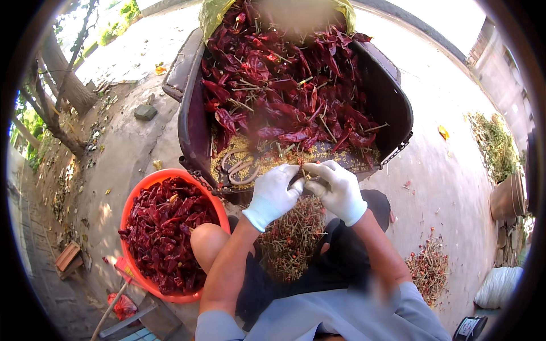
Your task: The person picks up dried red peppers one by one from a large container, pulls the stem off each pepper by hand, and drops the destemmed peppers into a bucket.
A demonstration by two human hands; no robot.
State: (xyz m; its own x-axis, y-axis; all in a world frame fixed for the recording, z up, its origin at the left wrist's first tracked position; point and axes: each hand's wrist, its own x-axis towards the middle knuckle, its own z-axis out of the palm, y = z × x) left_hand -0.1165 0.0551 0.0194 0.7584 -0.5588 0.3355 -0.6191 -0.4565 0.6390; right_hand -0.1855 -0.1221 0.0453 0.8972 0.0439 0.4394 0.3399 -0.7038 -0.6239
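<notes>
White coated gloves cover both hands, which meet at the near edge of a dark cart bed (294, 166). Between the fingertips of my left hand (277, 187) and my right hand (335, 183) is a small piece of dried chili with its stem; its exact shape is partly hidden. Beyond them, dried red chilies (281, 93) with stems fill the cart bed, spilling from a yellow-green sack (212, 19). Yellow seeds (241, 143) and a pale looped cord or hook (239, 168) lie on the bed. An orange-red basin (128, 213) at the left holds chilies. A heap of stems (292, 243) lies between the legs.
A second stem pile (428, 264) lies on the concrete at right, near a white sack (498, 287). At left are a stone (145, 112), a tree trunk (68, 72), bricks (67, 258), a red plastic bag (122, 306) and a wooden handle (108, 313). A chain (396, 154) hangs at the cart's corner.
</notes>
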